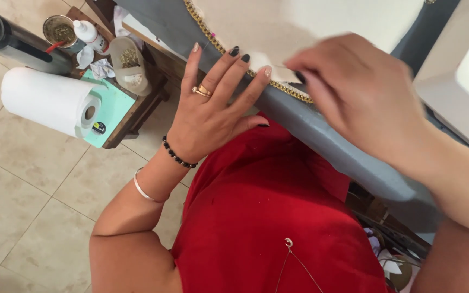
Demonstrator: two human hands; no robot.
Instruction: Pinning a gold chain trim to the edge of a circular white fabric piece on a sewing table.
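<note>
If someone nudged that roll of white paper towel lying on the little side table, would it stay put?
Probably not for long. The paper towel roll lies on its side, so a push across it would likely set it rolling. It overhangs the green board near the table's edge, so it could drop to the floor. It looks soft and light, unlikely to be damaged.

Left hand [213, 103] flat on cream fabric [278, 27] by gold trim [213, 40]; right hand [359, 92] blurred, pinching.

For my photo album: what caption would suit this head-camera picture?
Left hand flat on cream fabric beside its gold bead trim, blurred right hand pinching at the edge.
</note>
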